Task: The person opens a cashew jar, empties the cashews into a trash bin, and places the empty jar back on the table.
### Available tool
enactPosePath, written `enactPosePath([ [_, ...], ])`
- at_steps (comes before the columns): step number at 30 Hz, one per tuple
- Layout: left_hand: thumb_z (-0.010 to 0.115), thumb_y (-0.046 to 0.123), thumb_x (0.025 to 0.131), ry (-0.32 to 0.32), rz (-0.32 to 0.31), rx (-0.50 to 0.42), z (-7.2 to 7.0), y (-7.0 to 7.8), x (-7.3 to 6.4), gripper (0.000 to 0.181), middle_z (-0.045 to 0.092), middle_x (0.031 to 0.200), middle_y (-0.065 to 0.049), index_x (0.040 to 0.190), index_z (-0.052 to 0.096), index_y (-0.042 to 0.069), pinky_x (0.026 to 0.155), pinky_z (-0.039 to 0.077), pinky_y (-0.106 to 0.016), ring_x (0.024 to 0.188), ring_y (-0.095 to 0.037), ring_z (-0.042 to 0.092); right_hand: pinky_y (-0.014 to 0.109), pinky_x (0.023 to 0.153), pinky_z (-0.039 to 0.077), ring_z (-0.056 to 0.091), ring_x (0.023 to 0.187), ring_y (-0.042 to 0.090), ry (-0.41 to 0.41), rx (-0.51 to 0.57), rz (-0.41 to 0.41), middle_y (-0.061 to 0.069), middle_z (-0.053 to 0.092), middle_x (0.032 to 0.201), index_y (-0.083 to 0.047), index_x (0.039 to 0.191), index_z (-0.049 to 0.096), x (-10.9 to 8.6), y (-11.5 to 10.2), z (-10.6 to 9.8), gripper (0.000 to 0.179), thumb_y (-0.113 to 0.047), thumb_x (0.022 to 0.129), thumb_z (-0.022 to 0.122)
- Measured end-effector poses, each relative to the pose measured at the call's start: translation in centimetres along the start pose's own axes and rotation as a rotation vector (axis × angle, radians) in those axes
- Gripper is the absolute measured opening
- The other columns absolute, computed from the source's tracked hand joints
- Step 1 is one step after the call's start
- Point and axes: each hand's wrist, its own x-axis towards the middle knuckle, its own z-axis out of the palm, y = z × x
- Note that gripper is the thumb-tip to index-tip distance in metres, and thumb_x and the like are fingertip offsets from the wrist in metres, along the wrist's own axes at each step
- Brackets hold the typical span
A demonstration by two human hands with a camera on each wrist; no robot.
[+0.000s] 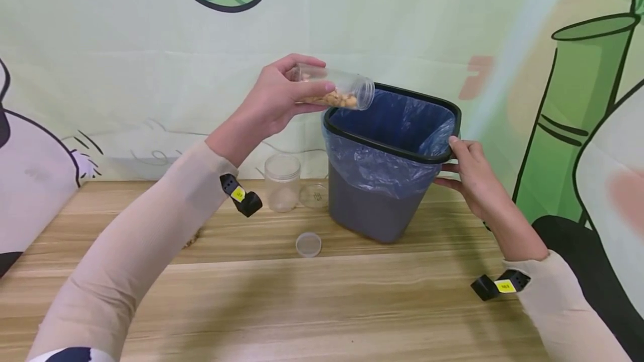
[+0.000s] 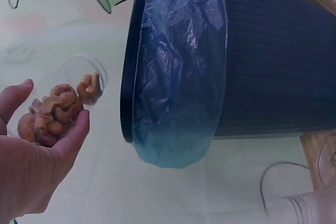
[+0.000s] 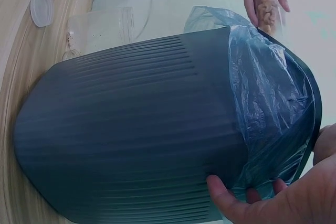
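Observation:
My left hand (image 1: 287,94) grips a clear plastic jar (image 1: 347,85) of cashews (image 2: 55,111), tipped onto its side. The jar's open mouth overlaps the left rim of a dark trash can (image 1: 369,211) in the head view, and the nuts lie along its lower wall toward the mouth. A translucent blue bag (image 1: 362,169) lines the can and folds down over its black rim. On the can's right side, my right hand (image 1: 475,172) holds the rim, with thumb on top and fingers against the outside. The can looks slightly tilted.
Behind my left forearm stands another clear jar (image 1: 282,183), uncovered, with a clear round lid (image 1: 313,196) beside it. A small translucent lid (image 1: 308,244) lies on the wooden table (image 1: 302,306) in front of the can. A printed cloth (image 1: 151,43) hangs behind the table.

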Motion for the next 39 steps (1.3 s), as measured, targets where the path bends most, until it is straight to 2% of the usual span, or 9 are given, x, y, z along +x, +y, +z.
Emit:
enactPosePath([
  [4,0.076,-0.007,0.086,-0.032,-0.006,0.043,1.1,-0.1,0.1,0.040,0.027,0.161,-0.005,0.122,0.063,0.005,0.092,0.057,-0.048,0.110,-0.028,0.065,0.025,0.082,0.057,0.055,0.101,0.019,-0.002,0.009,-0.019,0.002,0.043,0.118,-0.015,0.122,0.030,0.0,-0.1,0.0,0.034,-0.047,0.109,0.032],
  [6,0.077,-0.006,0.086,-0.049,-0.011,0.054,1.9,-0.3,0.2,0.040,0.026,0.162,-0.003,0.122,0.063,0.005,0.092,0.057,-0.047,0.112,-0.028,0.065,0.026,0.082,0.057,0.057,0.100,0.019,-0.003,0.010,-0.026,0.004,0.045,0.116,-0.013,0.121,0.035,0.0,-0.2,0.0,0.036,-0.046,0.109,0.033],
  [12,0.078,-0.002,0.086,-0.091,-0.041,0.087,4.1,-0.9,0.9,0.042,0.037,0.153,-0.002,0.124,0.063,0.007,0.089,0.058,-0.045,0.110,-0.030,0.068,0.026,0.082,0.057,0.057,0.100,0.020,-0.006,0.009,-0.031,0.004,0.046,0.116,-0.012,0.120,0.035,-0.1,-0.2,0.2,0.037,-0.047,0.108,0.034],
  [16,0.079,0.001,0.086,-0.104,-0.061,0.109,4.6,-1.2,1.5,0.043,0.048,0.143,-0.004,0.125,0.062,0.008,0.090,0.058,-0.046,0.107,-0.030,0.069,0.026,0.083,0.057,0.056,0.101,0.021,-0.008,0.009,-0.032,0.004,0.044,0.117,-0.014,0.122,0.034,0.0,-0.2,0.5,0.035,-0.047,0.108,0.034],
  [21,0.078,-0.001,0.086,-0.059,-0.067,0.082,2.9,-1.0,1.6,0.042,0.046,0.143,-0.008,0.124,0.061,0.008,0.091,0.058,-0.046,0.110,-0.031,0.068,0.027,0.081,0.058,0.059,0.096,0.019,-0.012,0.023,-0.039,0.005,0.049,0.113,-0.010,0.118,0.043,0.3,-0.4,0.8,0.037,-0.044,0.109,0.035],
  [28,0.075,-0.004,0.088,0.029,-0.088,0.036,-1.0,0.0,0.6,0.041,0.031,0.156,-0.008,0.125,0.061,0.008,0.094,0.056,-0.046,0.108,-0.028,0.066,0.025,0.081,0.057,0.058,0.099,0.018,-0.001,0.029,-0.017,0.004,0.043,0.117,-0.015,0.122,0.028,0.2,-0.3,0.8,0.034,-0.046,0.108,0.033],
  [32,0.075,-0.002,0.089,0.052,-0.095,0.062,-2.7,0.3,0.1,0.044,0.034,0.154,-0.008,0.128,0.060,0.008,0.093,0.057,-0.046,0.108,-0.030,0.067,0.025,0.080,0.057,0.058,0.098,0.017,0.003,0.031,-0.021,0.004,0.044,0.116,-0.015,0.121,0.029,0.2,-0.3,0.8,0.034,-0.046,0.108,0.034],
  [36,0.075,-0.002,0.089,0.064,-0.099,0.062,-3.4,0.6,0.0,0.043,0.040,0.147,-0.011,0.128,0.060,0.008,0.093,0.057,-0.046,0.110,-0.031,0.065,0.024,0.080,0.057,0.058,0.098,0.016,0.002,0.030,-0.020,0.004,0.043,0.116,-0.015,0.119,0.029,0.1,-0.3,0.8,0.034,-0.047,0.108,0.034],
  [39,0.076,-0.002,0.088,0.058,-0.094,0.062,-3.3,0.8,0.2,0.044,0.042,0.144,-0.013,0.128,0.059,0.007,0.093,0.057,-0.046,0.111,-0.030,0.064,0.023,0.081,0.057,0.056,0.100,0.017,0.001,0.024,-0.011,0.004,0.041,0.118,-0.016,0.119,0.027,0.1,-0.3,0.7,0.034,-0.047,0.108,0.032],
])
